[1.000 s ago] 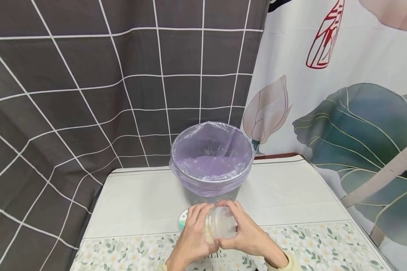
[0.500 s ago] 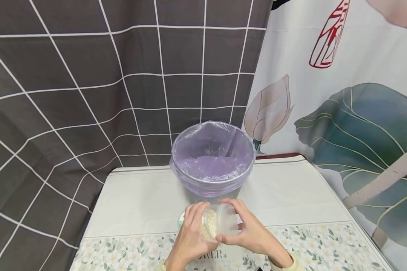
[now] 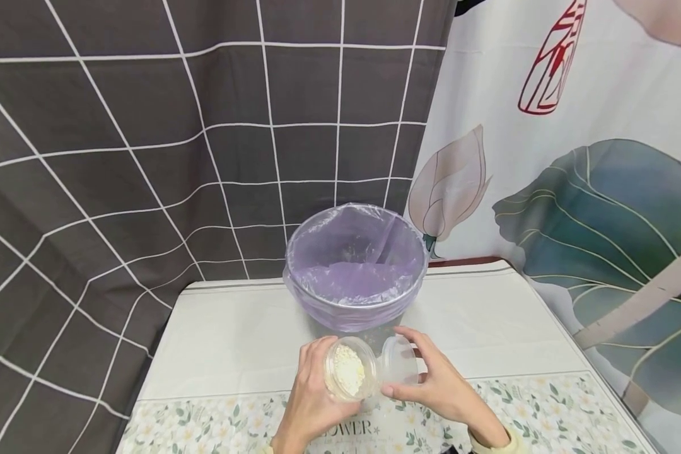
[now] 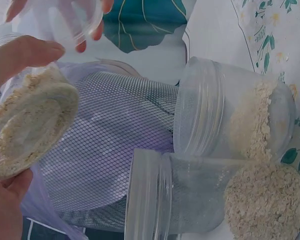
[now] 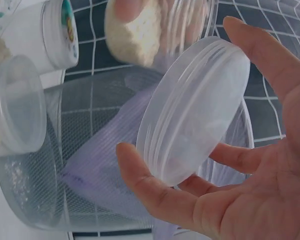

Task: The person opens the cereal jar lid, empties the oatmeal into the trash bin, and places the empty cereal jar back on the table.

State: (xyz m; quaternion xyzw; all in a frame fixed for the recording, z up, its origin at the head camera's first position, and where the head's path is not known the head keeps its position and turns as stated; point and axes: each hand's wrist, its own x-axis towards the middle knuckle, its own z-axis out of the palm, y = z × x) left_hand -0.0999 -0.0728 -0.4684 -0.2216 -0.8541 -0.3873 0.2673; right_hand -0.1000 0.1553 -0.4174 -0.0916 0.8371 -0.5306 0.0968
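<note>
My left hand [image 3: 311, 403] grips a clear round plastic jar [image 3: 333, 386], its mouth uncovered and tilted toward the head camera. Pale oat flakes [image 3: 350, 371] show inside it. Just to the right, my right hand [image 3: 442, 388] pinches a translucent screw lid [image 3: 400, 360] by its rim, close beside the jar mouth. In the right wrist view the lid [image 5: 200, 110] stands on edge between thumb and fingers, apart from the jar. Below the left hand, its wrist view shows two more clear jars, one partly filled [image 4: 205, 110] and one with flakes [image 4: 265, 200] at its base.
Behind the hands stands a mesh bin [image 4: 110, 130] lined with a purple bag [image 3: 352, 315]. One standing jar has a lid with a green label [image 5: 67, 25]. A floral cloth [image 3: 204, 422] covers the table front; a grid curtain [image 3: 232, 157] hangs behind.
The lid has come away from the jar mouth as my right hand moved right. My left hand has turned the jar so its opening faces up toward the head camera.
</note>
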